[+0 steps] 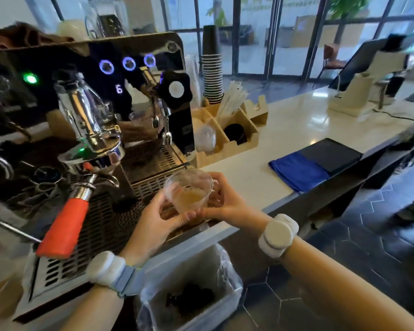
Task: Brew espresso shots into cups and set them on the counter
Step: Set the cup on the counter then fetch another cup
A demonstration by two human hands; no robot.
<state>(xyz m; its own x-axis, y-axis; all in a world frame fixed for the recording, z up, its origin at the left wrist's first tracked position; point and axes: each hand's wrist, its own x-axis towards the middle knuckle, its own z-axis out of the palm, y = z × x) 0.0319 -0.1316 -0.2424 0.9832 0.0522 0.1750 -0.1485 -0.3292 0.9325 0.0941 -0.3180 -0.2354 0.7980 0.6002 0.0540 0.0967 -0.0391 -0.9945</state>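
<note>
head view: both hands gripped a clear plastic cup (188, 190) of pale brown liquid — the left hand (156, 225) from below, the right hand (225, 201) from the side. the cup sat above the drip tray (101, 225) of a chrome espresso machine (139, 75), just right of the orange-handled portafilter (63, 231) — beside the white counter (296, 120).

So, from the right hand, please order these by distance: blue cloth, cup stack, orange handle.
From the right hand:
1. Blue cloth, on the counter to its right.
2. Orange handle, to its left on the machine.
3. Cup stack, far behind.
</note>
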